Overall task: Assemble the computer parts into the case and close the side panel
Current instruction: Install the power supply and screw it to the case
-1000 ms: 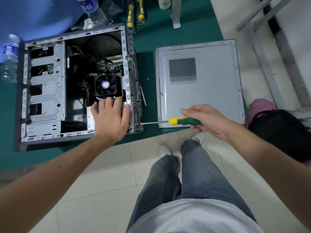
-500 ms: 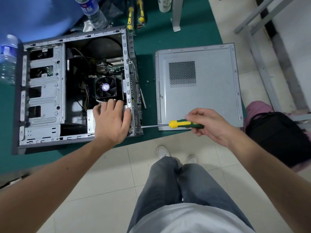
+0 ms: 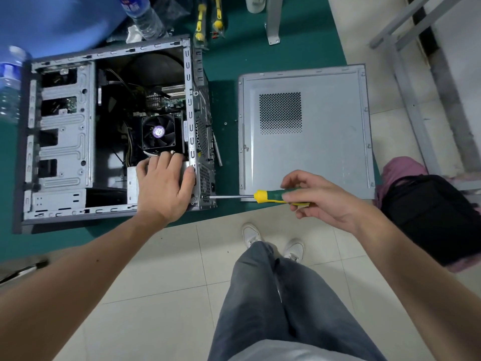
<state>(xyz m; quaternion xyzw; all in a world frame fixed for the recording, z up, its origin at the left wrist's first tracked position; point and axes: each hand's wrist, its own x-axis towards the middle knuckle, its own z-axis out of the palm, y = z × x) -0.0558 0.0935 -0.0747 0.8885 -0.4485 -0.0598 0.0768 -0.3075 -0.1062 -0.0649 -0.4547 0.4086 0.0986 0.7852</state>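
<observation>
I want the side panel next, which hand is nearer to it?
Right. The right hand hovers at the side panel near edge; the left hand rests inside the case.

The grey computer case lies on its side on the green mat, open side up, drive bays at its left end. Inside it near the rear wall sits a black CPU fan with a purple hub sticker. The side panel lies flat just right of the case, inner face up, with a perforated vent patch.
</observation>
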